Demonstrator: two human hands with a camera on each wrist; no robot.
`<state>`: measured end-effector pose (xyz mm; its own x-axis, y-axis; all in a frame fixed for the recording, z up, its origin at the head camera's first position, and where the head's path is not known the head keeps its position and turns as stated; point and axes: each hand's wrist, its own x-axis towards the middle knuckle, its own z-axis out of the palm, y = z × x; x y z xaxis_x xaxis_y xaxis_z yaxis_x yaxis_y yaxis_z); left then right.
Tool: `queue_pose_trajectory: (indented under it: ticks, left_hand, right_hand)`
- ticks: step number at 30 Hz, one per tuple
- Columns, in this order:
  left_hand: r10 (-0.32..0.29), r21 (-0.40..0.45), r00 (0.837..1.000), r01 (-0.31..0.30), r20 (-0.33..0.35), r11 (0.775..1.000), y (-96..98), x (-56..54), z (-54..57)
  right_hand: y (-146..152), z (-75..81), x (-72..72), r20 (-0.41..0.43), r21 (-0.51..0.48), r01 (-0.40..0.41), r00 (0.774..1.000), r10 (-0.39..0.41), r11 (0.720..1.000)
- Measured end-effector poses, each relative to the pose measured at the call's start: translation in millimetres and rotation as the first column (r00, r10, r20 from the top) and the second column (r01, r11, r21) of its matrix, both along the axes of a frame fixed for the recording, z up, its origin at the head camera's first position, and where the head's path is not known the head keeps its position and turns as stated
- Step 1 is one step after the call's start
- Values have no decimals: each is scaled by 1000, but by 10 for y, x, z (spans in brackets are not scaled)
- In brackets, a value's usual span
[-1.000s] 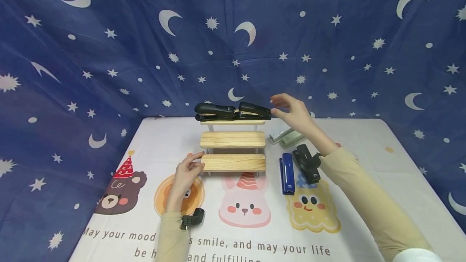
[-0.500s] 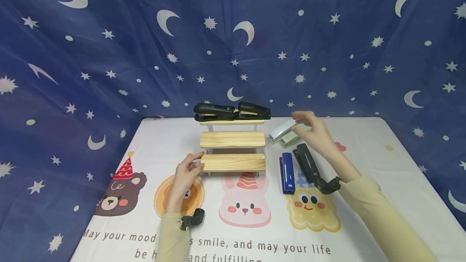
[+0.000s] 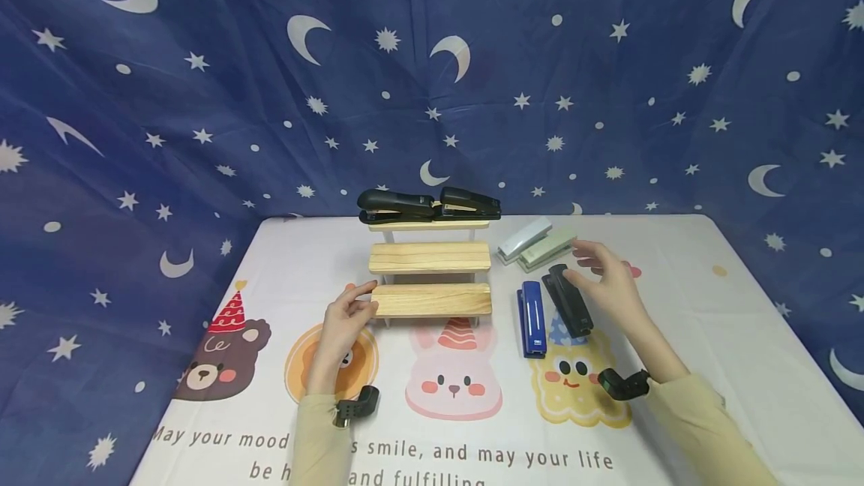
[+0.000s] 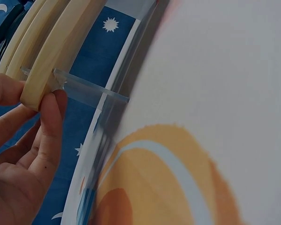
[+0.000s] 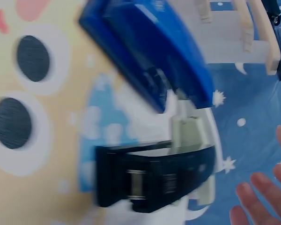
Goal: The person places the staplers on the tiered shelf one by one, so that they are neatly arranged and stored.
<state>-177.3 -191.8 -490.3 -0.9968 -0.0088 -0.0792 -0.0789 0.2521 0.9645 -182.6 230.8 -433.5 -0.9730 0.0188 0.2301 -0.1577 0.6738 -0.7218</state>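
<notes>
My left hand (image 3: 344, 325) pinches the left end of the lowest board of a three-tier wooden rack (image 3: 432, 301); the left wrist view shows thumb and fingers on either side of the board (image 4: 42, 75). Two black staplers, one on the left (image 3: 394, 205) and one on the right (image 3: 470, 203), lie end to end on the top tier. My right hand (image 3: 610, 287), fingers parted and holding nothing, hovers beside a black stapler (image 3: 568, 302) on the table. Left of that stapler lies a blue stapler (image 3: 532, 319). Behind them are a pale green stapler (image 3: 548, 248) and a white stapler (image 3: 525, 239).
A white tablecloth (image 3: 702, 306) with cartoon animals and lettering covers the table. Behind it hangs a dark blue curtain (image 3: 378, 58) with moons and stars. The rack's middle board (image 3: 430, 257) and bottom board are bare wood.
My right hand has drawn back from the right end of the top tier, moving right and down toward the black stapler on the table. The left hand has kept its place.
</notes>
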Motion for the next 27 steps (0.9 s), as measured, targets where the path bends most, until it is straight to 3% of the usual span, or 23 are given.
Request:
queue_pose_trajectory:
  ticks: [12,18,27]
  left_hand:
    - [4,-16,1000,-4,-9,1000,10,1,16]
    - [3,-4,1000,-3,20,1000,6,-15,22]
    - [7,-21,999,-7,-37,1000,14,5,10]
  right_hand:
    - [26,-389,170,164,29,41,985,-45,999]
    - [24,-453,212,218,100,78,971,-99,992]
    - [-12,-486,223,226,184,106,963,-147,977]
